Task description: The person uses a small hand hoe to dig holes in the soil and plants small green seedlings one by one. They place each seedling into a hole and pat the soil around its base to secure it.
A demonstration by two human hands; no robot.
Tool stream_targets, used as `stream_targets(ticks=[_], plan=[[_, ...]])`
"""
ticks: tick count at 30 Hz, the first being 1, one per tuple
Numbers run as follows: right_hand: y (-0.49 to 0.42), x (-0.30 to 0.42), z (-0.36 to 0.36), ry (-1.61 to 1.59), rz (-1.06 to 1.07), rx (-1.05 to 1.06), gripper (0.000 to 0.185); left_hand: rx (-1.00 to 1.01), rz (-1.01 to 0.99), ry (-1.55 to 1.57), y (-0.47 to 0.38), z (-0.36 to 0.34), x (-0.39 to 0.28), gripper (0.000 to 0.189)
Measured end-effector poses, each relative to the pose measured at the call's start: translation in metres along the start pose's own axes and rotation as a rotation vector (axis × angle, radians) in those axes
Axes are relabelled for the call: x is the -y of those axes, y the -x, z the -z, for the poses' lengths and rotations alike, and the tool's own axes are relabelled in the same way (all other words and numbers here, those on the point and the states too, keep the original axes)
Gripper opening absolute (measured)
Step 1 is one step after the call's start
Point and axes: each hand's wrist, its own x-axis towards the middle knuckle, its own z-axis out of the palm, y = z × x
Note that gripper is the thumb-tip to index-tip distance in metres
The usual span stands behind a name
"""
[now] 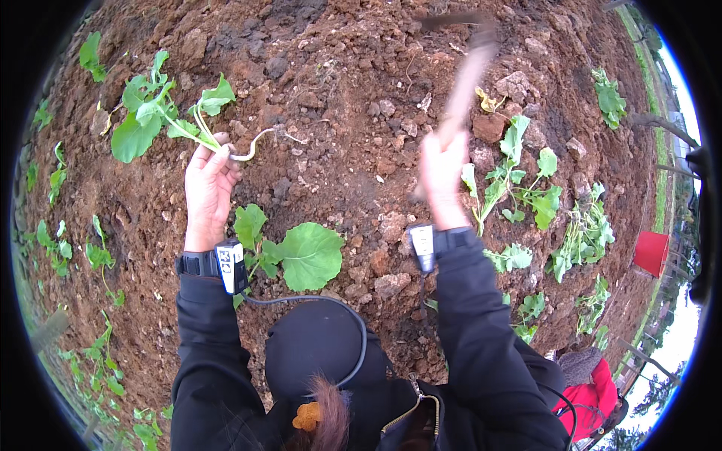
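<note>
My left hand pinches the stem of a leafy green seedling just above the soil; its pale, curved root points right. My right hand grips the wooden handle of a hoe-like digging tool, blurred by motion. Its dark metal head is above the reddish-brown soil at the top. A broad-leaved plant stands in the soil below and right of my left hand. Loose seedlings lie right of my right hand.
A bunch of limp seedlings lies at the right, near a red bucket. More young plants grow in the soil at the left. A person in a red top is at the lower right. Stones and clods cover the ground.
</note>
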Motion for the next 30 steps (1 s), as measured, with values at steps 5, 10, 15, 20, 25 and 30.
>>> stream_targets(ticks=[5, 10, 15, 20, 25, 30], plan=[[0.038, -0.056, -0.016, 0.188, -0.490, 0.644, 0.036, 0.001, 0.013, -0.012, 0.001, -0.009, -0.003, 0.024], [0.043, -0.068, 0.057, 0.355, -0.187, 0.556, 0.032, -0.028, -0.016, -0.042, 0.005, 0.000, -0.001, 0.027], [0.018, -0.046, 0.090, -0.033, -0.292, 0.405, 0.026, -0.035, 0.050, -0.059, 0.003, -0.004, 0.013, 0.026], [-0.003, -0.043, 0.048, 0.067, -0.221, 0.304, 0.025, 0.046, -0.005, -0.055, 0.000, -0.016, 0.012, 0.026], [0.102, -0.044, 0.039, -0.266, -0.852, 0.497, 0.025, -0.007, 0.021, -0.068, 0.000, -0.013, 0.015, 0.025], [0.095, -0.034, 0.076, 0.116, -0.535, 0.603, 0.025, -0.026, 0.036, -0.059, 0.000, -0.006, 0.018, 0.026]])
